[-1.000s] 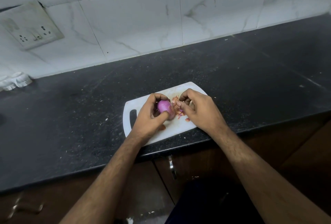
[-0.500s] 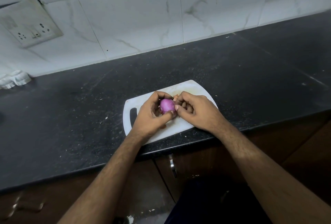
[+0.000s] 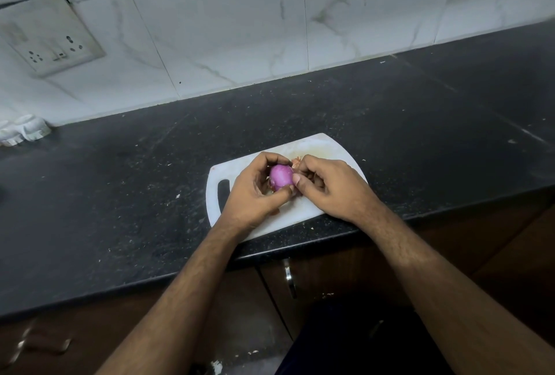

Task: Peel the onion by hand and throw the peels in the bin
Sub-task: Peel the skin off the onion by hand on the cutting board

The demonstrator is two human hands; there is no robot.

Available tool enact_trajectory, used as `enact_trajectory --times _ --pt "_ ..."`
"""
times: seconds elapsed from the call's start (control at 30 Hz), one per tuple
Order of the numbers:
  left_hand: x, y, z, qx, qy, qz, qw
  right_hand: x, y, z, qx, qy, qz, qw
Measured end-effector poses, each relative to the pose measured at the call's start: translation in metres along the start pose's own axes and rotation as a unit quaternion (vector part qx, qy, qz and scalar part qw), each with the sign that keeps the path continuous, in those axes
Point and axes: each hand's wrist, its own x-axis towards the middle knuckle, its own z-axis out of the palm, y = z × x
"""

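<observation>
- While peeling goes on over it, black countertop (image 3: 390,122) under both hands, carrying the work at a level that suits standing.
- Beneath the hands, white cutting board (image 3: 324,149), set at the near edge, likely so that falling skin lands on it rather than on the stone.
- To the left of the onion, left hand (image 3: 255,194): fingers curled over the top, thumb wrapped underneath, gripping the onion and lifting it just clear of the board so it can be turned.
- To the right of the onion, right hand (image 3: 333,188): fingers curled inward, thumb tip pressed to the onion's right flank; possibly pinching a strip of skin there, though too small and shadowed to be certain.
- Between the two hands, onion (image 3: 280,176): purple, glossy, mostly bare on the visible face, so judged well into the peeling.
- Just beyond the right hand's fingers, peels (image 3: 296,162): a few orange-brown scraps peeking out on the board, parked there for gathering later.
- No bin within view; peels not yet thrown away.
</observation>
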Motion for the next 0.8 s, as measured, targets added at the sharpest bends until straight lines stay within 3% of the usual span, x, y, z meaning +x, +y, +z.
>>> enact_trajectory --times 0.53,0.8 --pt "-0.003 0.009 0.001 0.022 0.007 -0.033 0.999 0.000 -0.006 -0.001 -0.037 -0.011 0.044 0.998" --pt "-0.006 0.014 0.002 0.018 0.032 -0.067 0.997 0.000 -0.002 -0.003 0.027 0.059 0.103 0.993"
